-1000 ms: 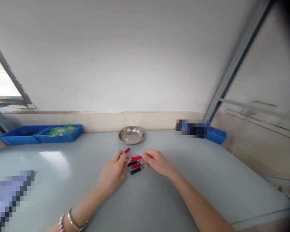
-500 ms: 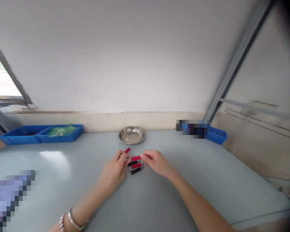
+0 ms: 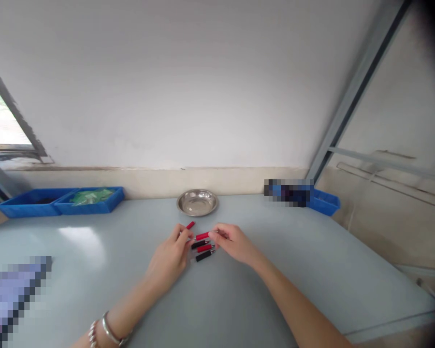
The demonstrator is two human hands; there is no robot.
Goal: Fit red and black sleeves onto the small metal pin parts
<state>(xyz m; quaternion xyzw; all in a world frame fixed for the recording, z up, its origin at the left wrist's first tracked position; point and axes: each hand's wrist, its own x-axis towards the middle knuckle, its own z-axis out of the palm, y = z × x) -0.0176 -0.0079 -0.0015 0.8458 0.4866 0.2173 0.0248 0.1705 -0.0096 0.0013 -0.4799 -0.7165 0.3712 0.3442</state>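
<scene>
Between my hands lies a pen with a red grip point(image 3: 202, 236). My left hand point(image 3: 170, 251) is closed with its fingertips pinched at the pen's rear end. At the front, my right hand point(image 3: 234, 241) pinches the same pen near its tip. Just below it, side by side, are a black-grip pen point(image 3: 199, 245), another red-grip pen point(image 3: 205, 248) and a second black-grip pen point(image 3: 205, 255); their clear rear parts are partly behind my left fingers. A further red grip point(image 3: 190, 225) sticks out beyond my left fingers, the rest of it hidden.
A round steel dish point(image 3: 197, 213) stands by the wall, beyond the hands. Two blue trays point(image 3: 89, 208) sit at the back left, one with a green plastic bag point(image 3: 92, 196). Another blue tray point(image 3: 326, 205) is at the back right, beside a blurred-out item. A pixelated object point(image 3: 14, 295) lies at the left on the grey table point(image 3: 130, 229).
My right fingertips have shifted slightly left along the red-grip pen, covering more of its front end. My left hand and the other pens look the same.
</scene>
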